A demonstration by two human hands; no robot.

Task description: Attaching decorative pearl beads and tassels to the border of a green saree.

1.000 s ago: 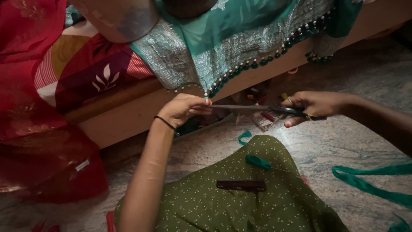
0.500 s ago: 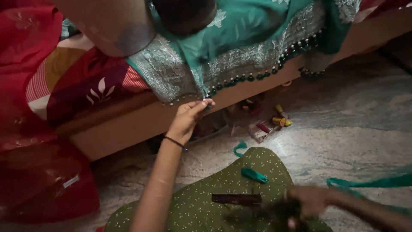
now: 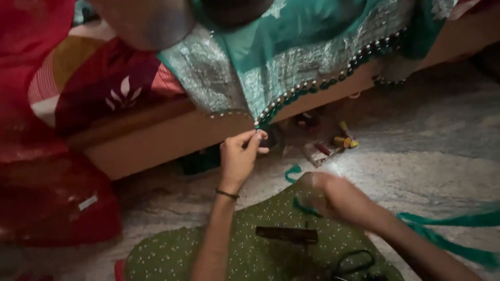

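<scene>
- While the view looks down over the lap, black-handled scissors (image 3: 350,264) lie loose on the green dotted cloth (image 3: 245,250), near a dark flat strip (image 3: 286,234) that may be a comb or ruler; I cannot tell which.
- Right hand (image 3: 325,195) rests blurred at the far edge of that cloth, beside a small teal scrap (image 3: 304,209); whether its grip is closed on the scrap or merely touching it, I cannot tell.
- Left hand (image 3: 240,156) reaches up, thumb and forefinger pinched on the hanging corner of the teal fabric (image 3: 291,57) with its beaded border (image 3: 312,86), which drapes off the bed (image 3: 156,138) above the floor.
- A long teal ribbon strip (image 3: 453,234) trails over the stone floor (image 3: 416,156) at right, and thread spools (image 3: 341,141) lie under the bed edge.
- Risks, as I judge them: a tug on that pinched corner could drag the draped fabric off the bed or snap beads loose; the unattended scissors could slide off the lap if the legs shift; the dim light makes a slip likelier.
</scene>
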